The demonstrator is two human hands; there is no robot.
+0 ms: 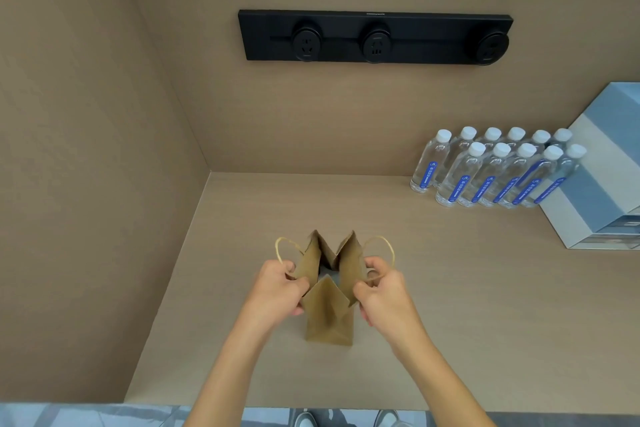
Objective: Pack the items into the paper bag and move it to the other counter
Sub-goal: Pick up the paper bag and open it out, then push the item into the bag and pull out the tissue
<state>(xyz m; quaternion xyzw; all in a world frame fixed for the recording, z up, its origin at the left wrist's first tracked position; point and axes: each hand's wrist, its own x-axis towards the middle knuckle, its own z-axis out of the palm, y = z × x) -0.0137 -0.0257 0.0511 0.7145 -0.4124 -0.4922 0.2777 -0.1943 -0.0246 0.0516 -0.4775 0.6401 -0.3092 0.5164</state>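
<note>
Both hands grip the paper bag [329,308] standing mid-counter [450,288]: left hand [280,288] pinches its left rim, right hand [382,291] its right, mouth spread; water bottles [495,170] well right of it.

A tan counter set in a corner alcove.

The counter [450,288] has a flat beige top, meeting a back wall [346,121] and a left side wall [86,149] of the same tan colour, so the three surfaces form a plain corner. A long black socket strip [375,36] is fixed level on the back wall, high above the counter, with three round outlets spaced along it. At the far right of the counter stands a blue, grey and white box [602,184], tilted in the wide-angle view. Below the counter's front edge a strip of mottled blue-grey floor [86,416] shows. The light is soft and even, with no hard shadows.
</note>
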